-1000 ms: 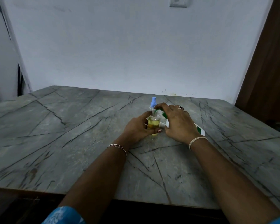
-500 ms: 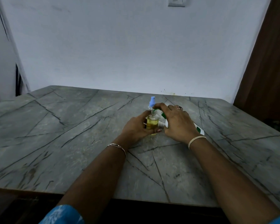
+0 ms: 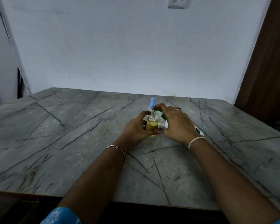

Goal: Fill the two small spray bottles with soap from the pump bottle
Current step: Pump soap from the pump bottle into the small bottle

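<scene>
Two hands are seen at the middle of the grey veined worktop (image 3: 71,135), and both are occupied. Three bottles are counted: two small spray bottles and one pump bottle.

The front spray bottle (image 3: 152,122) is stood upright on the worktop and is gripped round its body by the left hand (image 3: 136,128). It is made of clear plastic, its threaded neck is open, and most of its body is filled with yellow liquid (image 3: 150,126). Just behind it, the rear spray bottle (image 3: 152,103) is made out by its pale blue spray top. Its body is largely hidden, so its fill level cannot be told.

The pump bottle (image 3: 199,131), white with green on its label, is tipped over towards the front spray bottle. It is clamped under the right hand (image 3: 176,125), whose fingers are curled over the green pump head (image 3: 162,116). The spout is held right at the open neck. Whether soap is flowing cannot be told.

One chain bracelet (image 3: 116,147) is worn on the left wrist, one pale band (image 3: 196,140) on the right wrist, and one ring (image 3: 179,108) on the right hand. One switch plate (image 3: 176,3) is seen on the wall, and a brown panel (image 3: 265,62) is seen at the right.
</scene>
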The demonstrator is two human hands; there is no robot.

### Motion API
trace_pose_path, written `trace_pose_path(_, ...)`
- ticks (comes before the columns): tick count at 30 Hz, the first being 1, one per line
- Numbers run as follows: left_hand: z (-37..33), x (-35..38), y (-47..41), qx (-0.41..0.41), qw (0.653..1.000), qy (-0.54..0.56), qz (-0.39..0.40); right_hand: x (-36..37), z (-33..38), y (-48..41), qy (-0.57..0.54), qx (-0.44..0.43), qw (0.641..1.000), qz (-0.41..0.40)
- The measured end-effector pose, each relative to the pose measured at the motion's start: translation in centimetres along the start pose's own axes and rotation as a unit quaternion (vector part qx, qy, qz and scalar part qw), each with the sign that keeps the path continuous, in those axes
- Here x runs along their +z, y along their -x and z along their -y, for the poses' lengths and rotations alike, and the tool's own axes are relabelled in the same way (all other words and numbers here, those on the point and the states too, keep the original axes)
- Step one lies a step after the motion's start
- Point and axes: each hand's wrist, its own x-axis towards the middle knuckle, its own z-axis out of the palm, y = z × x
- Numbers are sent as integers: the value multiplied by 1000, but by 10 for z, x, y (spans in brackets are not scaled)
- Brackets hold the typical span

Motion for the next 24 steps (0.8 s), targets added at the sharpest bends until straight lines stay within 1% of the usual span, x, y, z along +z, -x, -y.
trace_pose_path(7, 4, 1, -3, -10, 1000, 11, 1, 1, 0, 1, 4, -2, 1000, -5)
trace_pose_path(14, 2, 1, -1, -5, 1000, -24, -6, 2, -1, 2, 4, 0, 1000, -5)
trace_pose_path(24, 1, 0, -1, -16, 999, -30, -4, -1, 1, 3, -1, 0, 1000, -2)
